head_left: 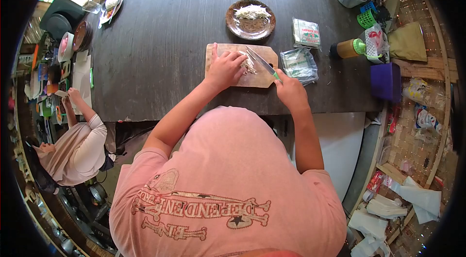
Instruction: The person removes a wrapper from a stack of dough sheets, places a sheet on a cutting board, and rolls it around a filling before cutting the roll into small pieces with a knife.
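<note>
A wooden cutting board lies on the dark table, with thin pale shreds near its middle. My left hand rests on the board at the left of the shreds, fingers bent and pressed together against them; whether it grips any is hidden. My right hand is wrapped round the green handle of a knife at the board's right edge. The blade points up and left, beside the shreds. Beyond the board, a brown plate holds a heap of similar pale shreds.
Two plastic-wrapped packets lie right of the board. A green-lidded bottle, purple container and baskets stand at the right. A plate of food is at the far left. Another person works at the left.
</note>
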`<action>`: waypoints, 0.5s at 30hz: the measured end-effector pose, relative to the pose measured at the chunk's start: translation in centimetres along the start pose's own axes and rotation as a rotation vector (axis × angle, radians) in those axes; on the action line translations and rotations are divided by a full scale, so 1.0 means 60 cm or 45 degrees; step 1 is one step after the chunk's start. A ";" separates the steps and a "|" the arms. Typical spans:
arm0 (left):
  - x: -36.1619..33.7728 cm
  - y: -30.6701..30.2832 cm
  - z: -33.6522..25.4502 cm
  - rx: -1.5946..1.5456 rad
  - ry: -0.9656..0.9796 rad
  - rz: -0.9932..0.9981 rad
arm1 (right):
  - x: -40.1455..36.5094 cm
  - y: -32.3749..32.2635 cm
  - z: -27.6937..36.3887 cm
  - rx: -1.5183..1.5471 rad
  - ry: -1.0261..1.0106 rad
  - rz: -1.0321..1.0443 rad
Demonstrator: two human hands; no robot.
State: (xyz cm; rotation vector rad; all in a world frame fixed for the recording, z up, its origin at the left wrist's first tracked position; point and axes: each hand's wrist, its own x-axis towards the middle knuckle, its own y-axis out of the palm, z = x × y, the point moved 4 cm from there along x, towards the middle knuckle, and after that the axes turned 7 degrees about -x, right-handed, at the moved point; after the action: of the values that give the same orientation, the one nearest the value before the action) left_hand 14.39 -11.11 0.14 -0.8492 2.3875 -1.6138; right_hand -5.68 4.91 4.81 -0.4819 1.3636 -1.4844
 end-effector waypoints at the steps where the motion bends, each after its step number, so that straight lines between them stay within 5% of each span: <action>1: 0.005 -0.002 -0.005 0.050 -0.023 0.018 | -0.002 0.002 0.001 0.006 0.002 -0.008; 9: 0.010 0.013 -0.021 0.220 0.027 0.010 | -0.003 0.066 -0.030 0.249 -0.035 -0.125; 15: 0.018 0.022 -0.022 0.285 0.031 0.023 | -0.009 0.056 -0.021 0.048 -0.101 -0.234</action>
State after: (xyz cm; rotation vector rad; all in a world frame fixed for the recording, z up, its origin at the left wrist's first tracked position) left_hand 12.46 -10.24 -0.30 -0.7673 2.1679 -1.8497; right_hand -5.15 6.53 1.58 -0.6502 1.2537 -1.6189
